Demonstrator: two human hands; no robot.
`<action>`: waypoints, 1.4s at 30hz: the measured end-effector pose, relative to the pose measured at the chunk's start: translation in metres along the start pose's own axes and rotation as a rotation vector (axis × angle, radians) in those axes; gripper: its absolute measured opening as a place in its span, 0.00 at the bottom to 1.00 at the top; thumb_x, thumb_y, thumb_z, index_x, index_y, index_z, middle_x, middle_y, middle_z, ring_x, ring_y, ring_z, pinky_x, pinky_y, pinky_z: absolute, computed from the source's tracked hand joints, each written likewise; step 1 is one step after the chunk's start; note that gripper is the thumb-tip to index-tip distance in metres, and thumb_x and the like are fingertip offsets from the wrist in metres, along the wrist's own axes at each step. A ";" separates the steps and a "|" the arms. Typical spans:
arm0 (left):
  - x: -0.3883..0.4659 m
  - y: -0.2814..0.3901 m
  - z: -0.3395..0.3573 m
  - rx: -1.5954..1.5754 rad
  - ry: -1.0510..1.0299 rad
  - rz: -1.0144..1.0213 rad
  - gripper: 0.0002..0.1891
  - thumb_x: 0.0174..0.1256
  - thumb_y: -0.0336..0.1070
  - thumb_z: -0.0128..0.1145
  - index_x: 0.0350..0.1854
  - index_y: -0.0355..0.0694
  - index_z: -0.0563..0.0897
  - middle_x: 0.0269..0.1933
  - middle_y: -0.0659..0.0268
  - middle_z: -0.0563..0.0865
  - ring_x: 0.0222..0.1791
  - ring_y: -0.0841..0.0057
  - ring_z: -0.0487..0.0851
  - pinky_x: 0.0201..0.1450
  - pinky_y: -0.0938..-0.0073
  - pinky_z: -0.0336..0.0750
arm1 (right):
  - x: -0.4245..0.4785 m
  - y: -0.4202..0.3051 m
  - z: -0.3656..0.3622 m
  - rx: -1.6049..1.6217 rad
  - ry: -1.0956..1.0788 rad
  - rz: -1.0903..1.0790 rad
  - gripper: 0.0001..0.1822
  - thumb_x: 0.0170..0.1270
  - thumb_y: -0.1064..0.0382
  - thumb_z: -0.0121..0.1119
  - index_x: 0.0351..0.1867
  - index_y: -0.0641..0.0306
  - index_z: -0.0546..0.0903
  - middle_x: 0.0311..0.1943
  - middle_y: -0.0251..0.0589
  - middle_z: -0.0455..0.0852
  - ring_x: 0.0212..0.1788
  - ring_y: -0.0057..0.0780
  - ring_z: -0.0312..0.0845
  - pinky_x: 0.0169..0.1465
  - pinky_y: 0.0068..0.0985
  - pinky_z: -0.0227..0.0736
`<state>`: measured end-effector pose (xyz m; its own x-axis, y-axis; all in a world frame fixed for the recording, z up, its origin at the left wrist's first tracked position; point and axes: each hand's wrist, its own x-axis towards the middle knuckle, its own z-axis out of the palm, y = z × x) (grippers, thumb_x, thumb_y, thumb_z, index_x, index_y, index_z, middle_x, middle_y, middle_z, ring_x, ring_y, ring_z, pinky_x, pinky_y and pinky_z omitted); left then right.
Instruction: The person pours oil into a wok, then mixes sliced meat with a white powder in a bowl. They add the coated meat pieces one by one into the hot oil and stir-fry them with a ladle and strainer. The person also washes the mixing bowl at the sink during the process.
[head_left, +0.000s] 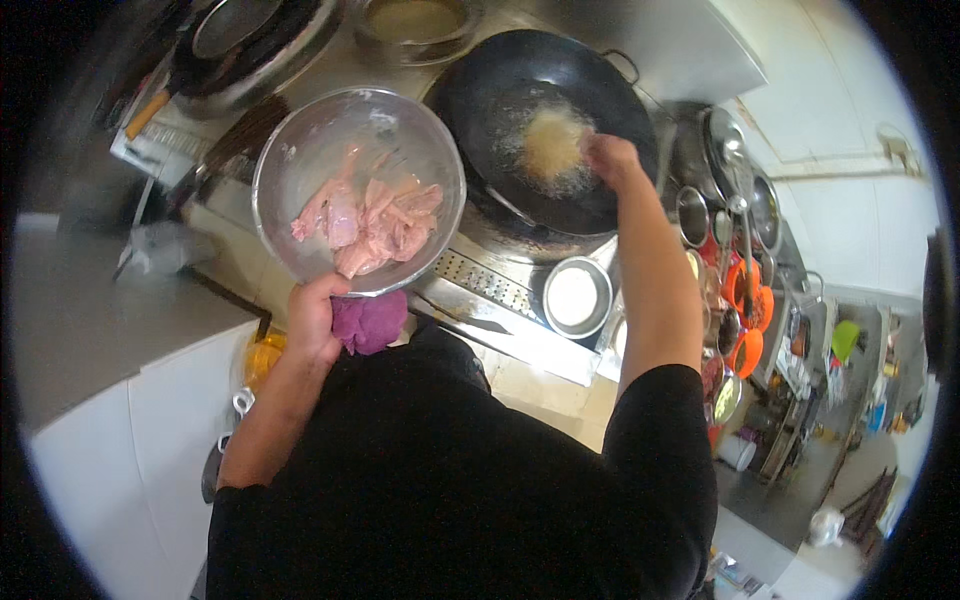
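Observation:
My left hand (319, 315) grips the near rim of a round metal mixing bowl (289, 172), thumb on top. Several pale pink pieces of raw meat (375, 221) lie wet in the bowl's near half. A bunched purple cloth (369, 324) hangs beside that hand, under the rim. To the bowl's right sits a large black wok (480, 97) on the stove. Over it reaches my right hand (613, 159), beside a pale, bubbling, blurred mass (553, 146) in the wok. The fingers are blurred and partly hidden, so whether they hold anything is unclear.
A small metal bowl of white contents (574, 296) stands on the stove's front ledge, near a perforated metal strip (480, 283). Ladles (739, 202) and orange containers (750, 352) crowd the right side. A wooden-handled pan (148, 114) lies upper left. Behind is a round metal pot (416, 22).

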<state>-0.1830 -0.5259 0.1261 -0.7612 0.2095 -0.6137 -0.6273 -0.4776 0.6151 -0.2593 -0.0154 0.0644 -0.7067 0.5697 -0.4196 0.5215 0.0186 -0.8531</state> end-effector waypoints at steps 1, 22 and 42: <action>0.003 -0.003 -0.004 -0.011 0.015 -0.008 0.14 0.45 0.25 0.53 0.38 0.29 0.78 0.34 0.61 0.81 0.32 0.70 0.81 0.37 0.70 0.76 | 0.016 0.003 -0.003 -0.014 0.001 -0.029 0.08 0.63 0.66 0.51 0.30 0.67 0.79 0.24 0.35 0.79 0.26 0.24 0.74 0.28 0.20 0.67; -0.006 0.002 0.020 0.208 -0.295 -0.094 0.11 0.46 0.26 0.53 0.33 0.30 0.79 0.32 0.62 0.82 0.29 0.74 0.80 0.33 0.73 0.75 | -0.263 -0.095 0.202 -1.086 -0.523 -0.982 0.19 0.51 0.65 0.59 0.48 0.60 0.77 0.38 0.46 0.82 0.41 0.47 0.79 0.44 0.35 0.73; 0.011 0.002 0.014 0.119 -0.213 -0.225 0.12 0.45 0.27 0.53 0.34 0.29 0.78 0.33 0.60 0.81 0.28 0.72 0.80 0.34 0.73 0.75 | -0.220 -0.138 0.110 0.034 -0.352 -0.479 0.15 0.66 0.61 0.53 0.46 0.70 0.79 0.29 0.40 0.85 0.28 0.24 0.80 0.33 0.21 0.74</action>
<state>-0.1949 -0.5126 0.1275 -0.6108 0.4781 -0.6311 -0.7889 -0.2991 0.5368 -0.2284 -0.2334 0.2406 -0.9786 0.1976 -0.0580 0.0938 0.1768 -0.9798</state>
